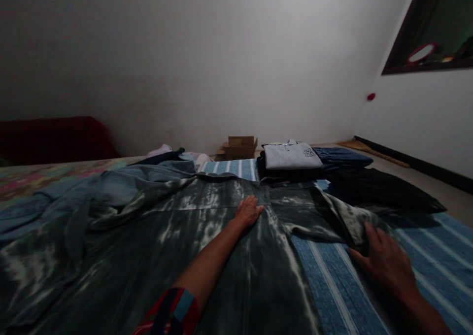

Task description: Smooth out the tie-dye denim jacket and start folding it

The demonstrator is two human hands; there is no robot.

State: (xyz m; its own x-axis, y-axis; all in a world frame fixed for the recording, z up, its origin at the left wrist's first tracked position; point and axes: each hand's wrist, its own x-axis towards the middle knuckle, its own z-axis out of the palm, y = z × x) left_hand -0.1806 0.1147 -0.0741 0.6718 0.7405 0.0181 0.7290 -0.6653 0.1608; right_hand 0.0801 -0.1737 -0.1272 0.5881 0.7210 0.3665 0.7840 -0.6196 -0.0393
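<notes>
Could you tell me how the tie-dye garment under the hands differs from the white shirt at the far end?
The tie-dye garment lies spread out and rumpled; the white shirt is folded square atop a dark stack. The garment is dark and mottled, the shirt pale with a small print. Both hands, left and right, touch the garment only. Both lie on the striped sheet.

Left hand (248, 212) was bare, no rings seen; left forearm bare up to short sleeve (168, 313) striped red, navy, light blue. Right hand (386, 261) bare, wrist uncovered.
</notes>
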